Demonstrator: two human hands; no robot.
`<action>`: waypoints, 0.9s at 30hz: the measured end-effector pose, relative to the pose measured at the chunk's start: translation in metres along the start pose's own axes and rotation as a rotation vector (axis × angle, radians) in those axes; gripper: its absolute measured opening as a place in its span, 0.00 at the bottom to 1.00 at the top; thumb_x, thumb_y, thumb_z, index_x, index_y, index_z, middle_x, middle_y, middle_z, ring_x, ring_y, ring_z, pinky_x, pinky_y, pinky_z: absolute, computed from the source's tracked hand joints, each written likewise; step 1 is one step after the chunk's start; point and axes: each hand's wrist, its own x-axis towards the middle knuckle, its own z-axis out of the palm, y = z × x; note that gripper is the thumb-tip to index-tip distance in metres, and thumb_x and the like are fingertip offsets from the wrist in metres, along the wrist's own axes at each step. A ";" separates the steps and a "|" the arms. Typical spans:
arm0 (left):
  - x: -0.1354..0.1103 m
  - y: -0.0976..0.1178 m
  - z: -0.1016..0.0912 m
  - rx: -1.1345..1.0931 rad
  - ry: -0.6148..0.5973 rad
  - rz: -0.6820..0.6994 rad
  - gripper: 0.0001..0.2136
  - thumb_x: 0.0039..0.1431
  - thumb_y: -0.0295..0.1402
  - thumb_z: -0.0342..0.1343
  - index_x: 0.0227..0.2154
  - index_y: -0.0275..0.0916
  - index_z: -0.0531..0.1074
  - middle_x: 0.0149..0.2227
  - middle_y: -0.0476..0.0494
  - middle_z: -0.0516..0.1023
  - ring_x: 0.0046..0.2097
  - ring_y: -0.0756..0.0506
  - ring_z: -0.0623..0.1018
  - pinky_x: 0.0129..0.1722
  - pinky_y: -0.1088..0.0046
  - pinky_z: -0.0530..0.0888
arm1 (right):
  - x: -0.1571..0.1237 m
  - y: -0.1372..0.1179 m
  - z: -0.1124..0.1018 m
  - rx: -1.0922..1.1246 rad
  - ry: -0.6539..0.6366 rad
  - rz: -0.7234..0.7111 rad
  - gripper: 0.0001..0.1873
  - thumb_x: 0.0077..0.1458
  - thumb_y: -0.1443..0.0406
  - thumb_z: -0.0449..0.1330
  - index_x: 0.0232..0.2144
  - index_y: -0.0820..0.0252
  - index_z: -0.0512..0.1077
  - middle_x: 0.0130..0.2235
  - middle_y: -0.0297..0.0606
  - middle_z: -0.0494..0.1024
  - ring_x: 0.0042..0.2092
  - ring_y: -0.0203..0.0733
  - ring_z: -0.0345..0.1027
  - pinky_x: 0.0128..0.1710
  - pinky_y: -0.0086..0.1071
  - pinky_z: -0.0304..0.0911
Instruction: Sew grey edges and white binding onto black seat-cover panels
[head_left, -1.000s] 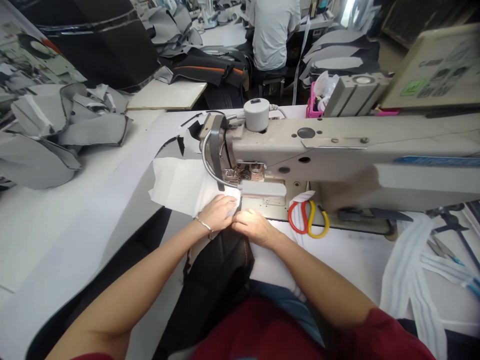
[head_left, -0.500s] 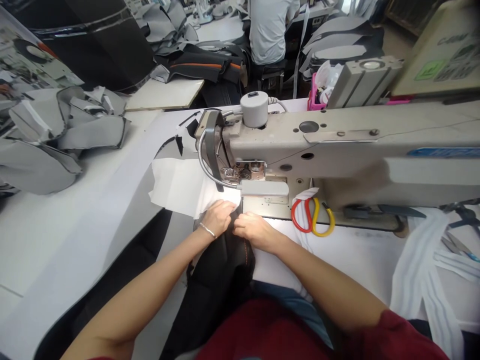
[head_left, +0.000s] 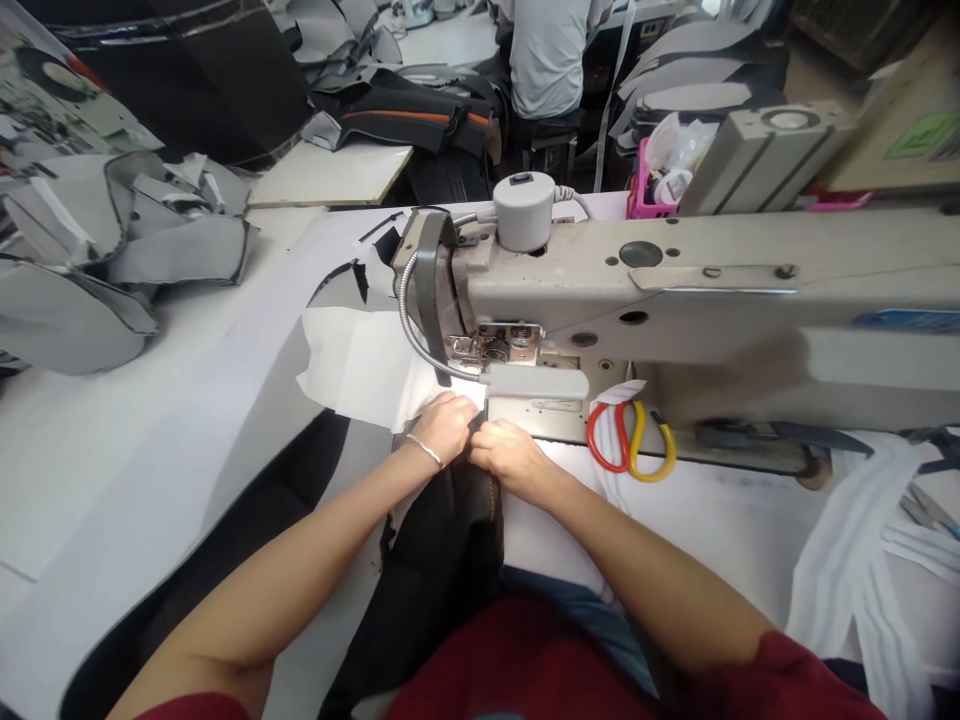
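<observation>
A dark fabric cover [head_left: 442,540] with orange stitching runs from my lap up to the sewing machine [head_left: 555,290]. My left hand [head_left: 444,428] is closed on the cover's edge just in front of the needle area, with a bracelet at the wrist. Close beside it, my right hand [head_left: 510,455] pinches the same cover; its fingertips are partly hidden. Beyond my left hand lies a pale backing piece [head_left: 367,365], lit by the lamp [head_left: 536,381]. The needle itself is hidden behind the lamp.
Scissors with red and yellow handles [head_left: 631,440] lie on the machine bed to the right. White striped strips [head_left: 840,540] hang farther right. Grey sewn pieces [head_left: 180,250] are heaped at left. A person in a light shirt [head_left: 547,60] sits beyond the machine, near a pink basket [head_left: 639,185].
My view has shifted slightly, so the machine appears a little farther right. Both hands stay on the cover, drawn slightly closer together.
</observation>
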 end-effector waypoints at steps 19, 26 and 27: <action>0.011 -0.002 -0.015 0.058 -0.076 -0.016 0.11 0.45 0.21 0.47 0.32 0.33 0.71 0.34 0.39 0.73 0.38 0.44 0.70 0.39 0.69 0.67 | -0.006 -0.003 -0.001 0.061 -0.003 0.062 0.10 0.55 0.69 0.49 0.35 0.60 0.70 0.43 0.37 0.73 0.44 0.35 0.64 0.39 0.29 0.58; 0.023 0.006 -0.017 0.108 -0.190 -0.121 0.11 0.48 0.22 0.46 0.32 0.33 0.71 0.34 0.39 0.74 0.38 0.44 0.72 0.39 0.69 0.67 | -0.005 -0.001 0.010 0.076 0.123 0.152 0.11 0.56 0.68 0.48 0.33 0.59 0.71 0.42 0.36 0.73 0.44 0.34 0.65 0.38 0.27 0.58; 0.025 0.008 -0.017 0.121 -0.202 -0.124 0.11 0.49 0.23 0.45 0.33 0.32 0.71 0.34 0.38 0.74 0.37 0.44 0.72 0.39 0.69 0.67 | -0.004 0.000 0.010 0.074 0.134 0.165 0.11 0.56 0.68 0.48 0.32 0.59 0.71 0.41 0.36 0.74 0.43 0.35 0.65 0.37 0.27 0.58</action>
